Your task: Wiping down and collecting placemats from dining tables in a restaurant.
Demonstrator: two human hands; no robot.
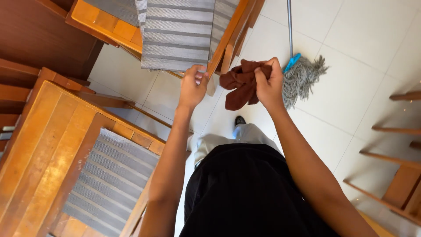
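1. Gripping a bunched brown cloth (240, 83), the right hand (268, 84) is clamped shut.
2. Left hand (192, 85) pinches the wooden chair edge (221, 46) beside it.
3. Wiping looks barely begun; grey mop (302, 79) rests beyond the right hand.

Packages, labels, signs and screens: none in view.
From twelve o'clock round to six, the head view showed no package, label, sign or screen on any surface.

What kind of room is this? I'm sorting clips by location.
Probably a home dining area: wooden chairs with striped seat cushions stand on a pale tiled floor. A mop lies on the tiles, and the right hand holds a brown cloth.
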